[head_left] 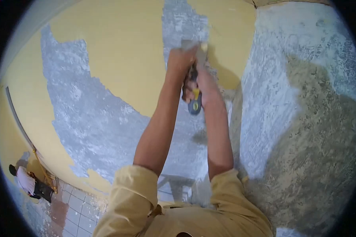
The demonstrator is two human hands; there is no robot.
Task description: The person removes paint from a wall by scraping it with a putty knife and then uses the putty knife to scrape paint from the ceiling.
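Note:
Both of my arms reach up in front of a wall whose yellow coat is partly gone. My right hand is closed around a scraper with a dark grey and yellow handle, its end pointing down. Just above and to the left, my left hand is closed, with its knuckles beside a blurred metal blade. Motion blur hides its fingertips and what they hold. The two hands are close together at a bare grey strip between areas of yellow paint.
A rough grey wall meets the yellow one at a corner on the right, with shadows over it. At the lower left another person is near a wooden pole. White floor tiles carry scattered debris.

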